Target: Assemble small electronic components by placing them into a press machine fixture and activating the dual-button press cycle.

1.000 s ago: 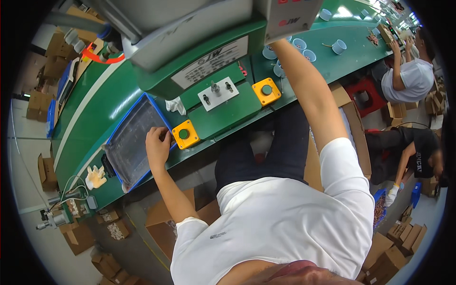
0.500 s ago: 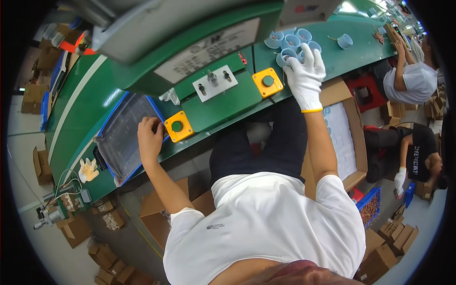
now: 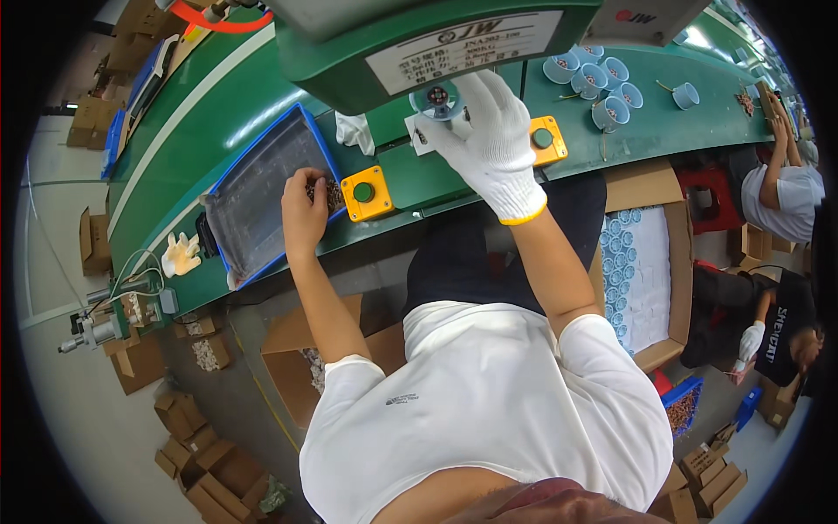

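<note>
My gloved right hand (image 3: pixel 493 144) reaches under the green press head (image 3: pixel 436 52), its fingers around a light blue plastic cup (image 3: pixel 439 102). Something dark with small bright dots shows inside that cup, which is over the metal fixture plate (image 3: pixel 424 140). My bare left hand (image 3: pixel 305 210) is at the near right corner of a blue-rimmed tray (image 3: pixel 271 196). Its fingers curl down at a heap of small brown parts (image 3: pixel 334 195); what they pinch is hidden. A yellow box with a green button (image 3: pixel 367 193) sits right of that hand, and another yellow button box (image 3: pixel 549 140) is beside my right wrist.
Several blue cups (image 3: pixel 609 113) holding small parts stand right of the press. A lone cup (image 3: pixel 686 95) lies farther right. A white cloth (image 3: pixel 354 133) and a cream glove (image 3: pixel 181 254) lie on the bench. An open carton (image 3: pixel 646 271) holds blue pieces. Two co-workers are at right.
My right hand has moved left from the cup group to the press fixture, with a blue cup in it. My left hand stays by the tray corner. The whole view has shifted.
</note>
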{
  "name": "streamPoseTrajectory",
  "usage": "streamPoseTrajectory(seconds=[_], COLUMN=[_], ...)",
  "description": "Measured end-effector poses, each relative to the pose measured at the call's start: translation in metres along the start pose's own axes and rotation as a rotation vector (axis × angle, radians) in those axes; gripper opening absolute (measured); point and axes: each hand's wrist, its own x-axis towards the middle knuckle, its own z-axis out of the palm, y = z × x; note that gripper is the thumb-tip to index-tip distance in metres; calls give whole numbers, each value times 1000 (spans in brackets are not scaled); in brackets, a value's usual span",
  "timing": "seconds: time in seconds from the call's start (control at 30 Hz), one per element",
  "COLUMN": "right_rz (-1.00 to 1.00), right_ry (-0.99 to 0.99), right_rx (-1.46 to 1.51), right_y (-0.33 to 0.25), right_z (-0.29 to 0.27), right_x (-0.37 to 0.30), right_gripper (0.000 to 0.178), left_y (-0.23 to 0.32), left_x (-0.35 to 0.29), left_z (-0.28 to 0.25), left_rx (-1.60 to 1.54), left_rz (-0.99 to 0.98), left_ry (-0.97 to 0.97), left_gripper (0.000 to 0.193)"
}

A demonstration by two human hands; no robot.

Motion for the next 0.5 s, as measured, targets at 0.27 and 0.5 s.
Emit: streamPoseTrajectory(seconds=[0.27,0.5], right_rz=[-86,-56], right_ry=[98,64], right_rx=[-22,-102], right_y=[-4,-1], right_z=[-1,1], right_x=[-2,2], right_gripper=[64,59], left_y=[6,20], left_x=[-3,-1], left_z=[-1,-11], left_rx=[-123,-40], left_rz=[-98,-26], left_ry=[79,19], left_gripper=[16,12])
